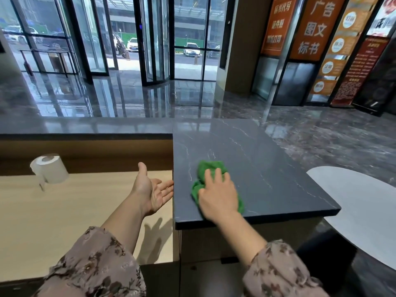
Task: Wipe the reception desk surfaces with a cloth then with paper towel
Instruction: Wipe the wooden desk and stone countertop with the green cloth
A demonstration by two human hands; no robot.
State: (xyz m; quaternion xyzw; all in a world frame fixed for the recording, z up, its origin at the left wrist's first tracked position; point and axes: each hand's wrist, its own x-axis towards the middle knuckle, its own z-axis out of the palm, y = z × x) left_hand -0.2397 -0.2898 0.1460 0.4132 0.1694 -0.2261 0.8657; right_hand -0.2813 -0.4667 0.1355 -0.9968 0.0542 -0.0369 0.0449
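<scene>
Cloth-wiping stage, seen from the head camera. Right hand [218, 195] pressed palm-down, fingers spread flat, on a bunched green cloth [211, 170] near the front left part of the dark veined tabletop [267, 157]; flat pressure rather than a pinch, probably to keep a broad patch of fabric in contact with the stone. Left hand [153, 190] open and empty, palm turned up and fingertips just at the left edge of the dark slab, above the lower pale wooden tabletop [64, 221]; likely held clear for balance, or ready to steady the body against the edge. Paper towel roll [50, 168] standing upright on the pale tabletop, well apart from both hands, untouched and apparently reserved for the second pass. Far half of the dark slab and the narrow raised ledge [85, 126] to the left judged not yet reached by the cloth's present position.
</scene>
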